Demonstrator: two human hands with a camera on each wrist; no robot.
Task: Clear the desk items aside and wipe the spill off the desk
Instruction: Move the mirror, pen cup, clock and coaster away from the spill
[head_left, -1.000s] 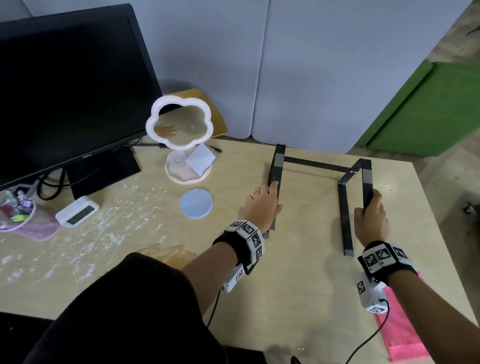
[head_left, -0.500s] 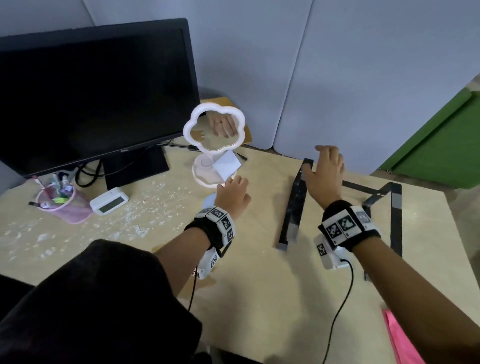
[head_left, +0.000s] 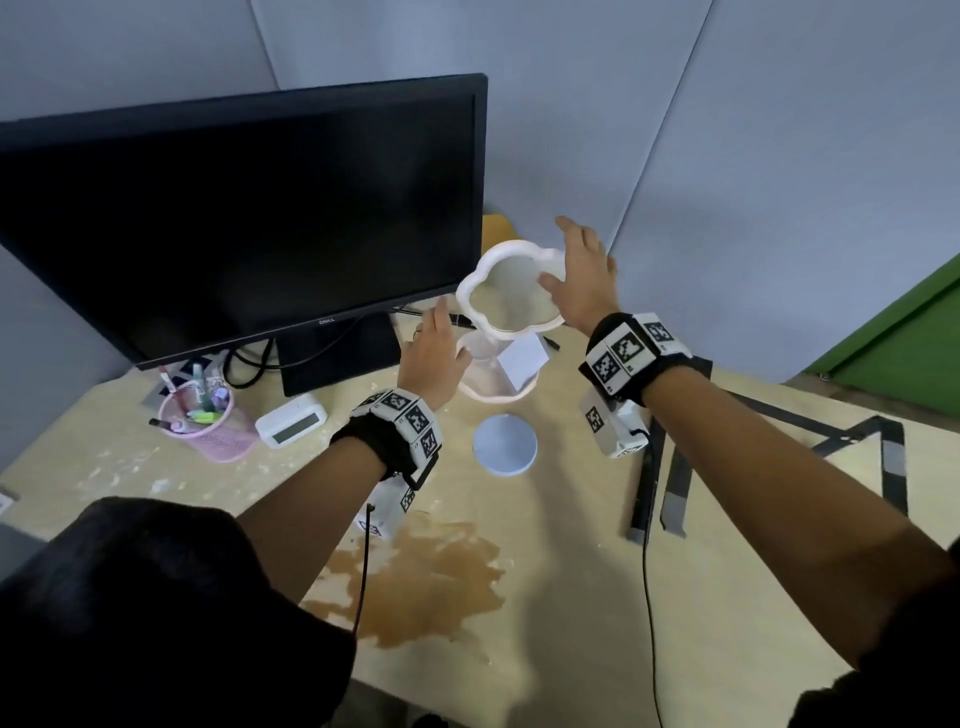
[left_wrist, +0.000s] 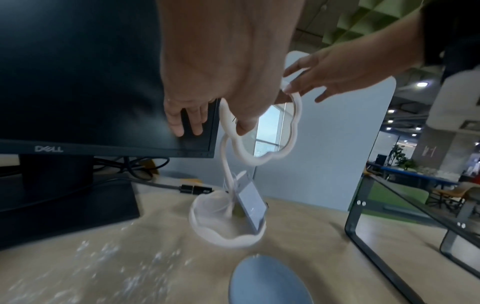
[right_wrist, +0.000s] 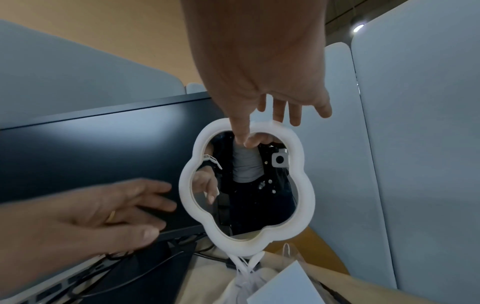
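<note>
Nearest the person, a brown liquid spill (head_left: 415, 582) is lying on the pale wooden tabletop (head_left: 597, 597), between the two forearms. Just beyond it a round pale-blue coaster (head_left: 504, 444) is resting flat, and to the right a black metal stand frame (head_left: 675, 483) is sitting well apart from the spill. To the left, a white digital clock (head_left: 291, 420) and a pink mesh pen cup (head_left: 208, 421) are standing in front of the black monitor (head_left: 239, 218), with white crumbs scattered around them.

Farther back, a white cloud-shaped vanity mirror (head_left: 511, 291) is standing on its dish base (head_left: 493, 382), just beside the monitor's right edge. The right hand (head_left: 582, 280) is reaching over the mirror's upper right rim with fingers spread and straight. The left hand (head_left: 434, 353) is hovering beside the base with fingers relaxed, gripping nothing; the monitor's stand and cables are lying just behind it.

The right wrist view is showing the right thumb (right_wrist: 241, 131) pressing on the mirror glass at the top of the frame while the other fingers are extending behind the rim, which the head view is hiding. The left wrist view is showing a small grey card (left_wrist: 250, 205) leaning in the dish base.
</note>
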